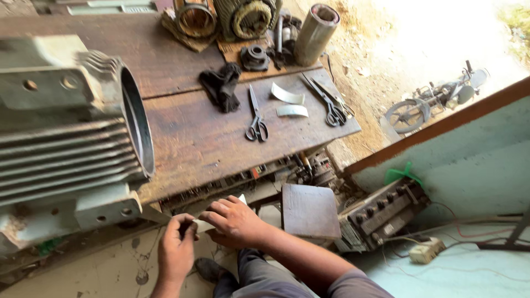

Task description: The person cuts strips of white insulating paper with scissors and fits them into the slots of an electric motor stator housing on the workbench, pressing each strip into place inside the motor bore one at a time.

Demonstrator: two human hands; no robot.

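My left hand (176,248) and my right hand (234,221) meet just below the front edge of the wooden workbench (210,143). Both pinch a small pale sheet of paper (207,225), mostly hidden by the fingers; a white corner shows above the right hand. A large grey finned motor housing (72,138) lies on the bench at the left, its round opening facing right. On the bench beyond my hands lie a pair of scissors (256,117), two curved pale paper strips (288,102), and a second pair of scissors (330,102).
A black cloth (222,85), wound stators (221,16), a black motor part (255,57) and a grey roll (316,33) sit at the bench's far end. A small wooden stool (310,211), a control box (381,212), a white plug block (424,253) and a motorbike (436,99) are to the right.
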